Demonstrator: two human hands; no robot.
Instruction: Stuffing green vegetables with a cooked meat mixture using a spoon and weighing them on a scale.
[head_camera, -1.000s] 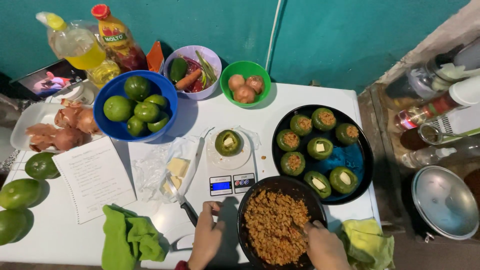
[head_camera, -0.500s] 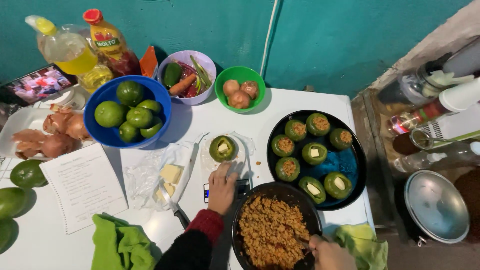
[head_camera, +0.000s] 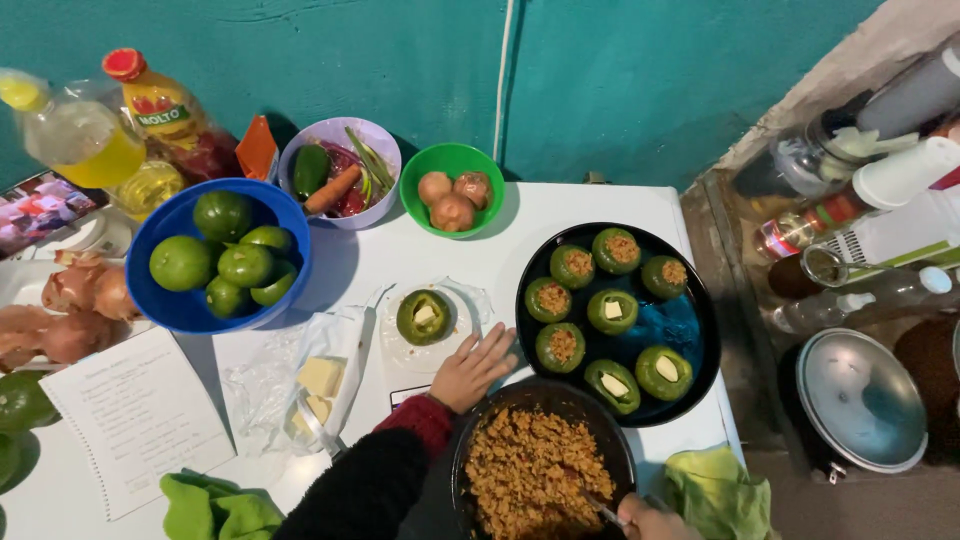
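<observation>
Left hand had moved up from pan edge, fingers spread, grasping nothing, resting beside small plate with cheese-filled pepper mid-worktop. Right hand stayed at pan's near rim, gripping spoon in filling. Pepper seemed next for filling.

The wall is showing blue-green. The table is looking white. A blue bowl is holding green limes. A green bowl is holding brown onions. A pale purple bowl is holding an orange carrot. The black pan is holding green peppers with brown filling. The black pot is showing brown mince. The left hand is wearing a dark red cuff. Yellow butter is sitting on clear wrap. Green cloths are lying low.
</observation>
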